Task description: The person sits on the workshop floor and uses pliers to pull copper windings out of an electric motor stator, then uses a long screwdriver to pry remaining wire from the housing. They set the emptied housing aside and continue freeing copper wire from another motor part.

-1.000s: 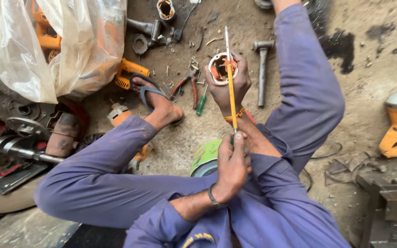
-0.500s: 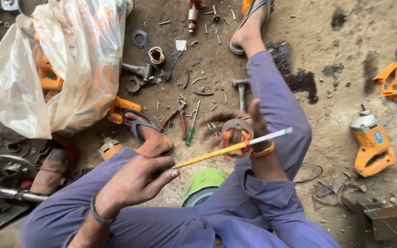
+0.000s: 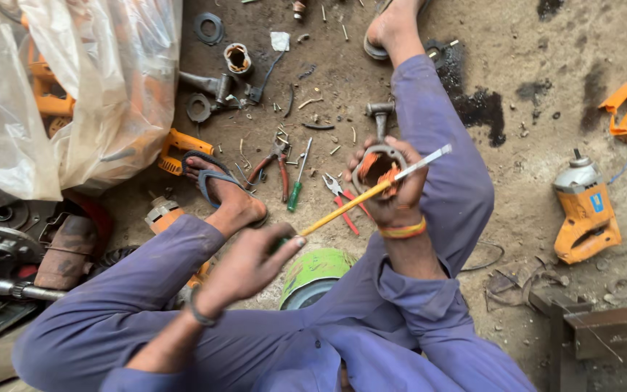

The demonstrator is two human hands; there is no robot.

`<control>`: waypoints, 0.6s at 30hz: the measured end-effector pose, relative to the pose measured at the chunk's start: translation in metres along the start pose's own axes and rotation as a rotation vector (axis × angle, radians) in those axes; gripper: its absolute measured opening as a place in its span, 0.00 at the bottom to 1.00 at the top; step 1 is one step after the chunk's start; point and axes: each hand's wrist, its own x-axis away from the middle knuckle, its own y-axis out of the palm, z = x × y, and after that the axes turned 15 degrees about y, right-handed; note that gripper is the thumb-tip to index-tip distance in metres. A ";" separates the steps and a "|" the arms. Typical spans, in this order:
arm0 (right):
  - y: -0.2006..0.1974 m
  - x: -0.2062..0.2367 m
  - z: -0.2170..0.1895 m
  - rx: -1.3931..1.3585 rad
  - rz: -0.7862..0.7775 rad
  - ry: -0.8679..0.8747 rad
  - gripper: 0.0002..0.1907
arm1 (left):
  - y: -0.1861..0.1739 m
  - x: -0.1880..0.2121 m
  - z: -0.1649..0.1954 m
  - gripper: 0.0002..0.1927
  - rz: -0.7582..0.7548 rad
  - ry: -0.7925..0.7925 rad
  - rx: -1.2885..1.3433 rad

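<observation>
Fingers (image 3: 288, 243) of our left hand (image 3: 244, 265) now pinch yellow rod (image 3: 342, 210) low | right hand (image 3: 390, 192) grips motor stator (image 3: 377, 168) centre frame | rod swung flat, probably threading windings

A clear plastic bag (image 3: 74, 80) top left; perhaps a blue label (image 3: 598, 202) on the orange tool (image 3: 585, 210).

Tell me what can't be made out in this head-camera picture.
- Inside of the round metal winding ring: right hand wraps it.
- Near end of the long yellow strip: hidden in the left hand.
- Contents of the clear plastic bag: blurred by film, cut by the edge.
- Green-topped round can: sleeves cover its base.
</observation>
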 end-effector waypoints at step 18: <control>-0.010 -0.035 -0.033 0.189 -0.059 -0.829 0.18 | 0.143 -0.027 0.048 0.25 -0.041 -0.186 1.848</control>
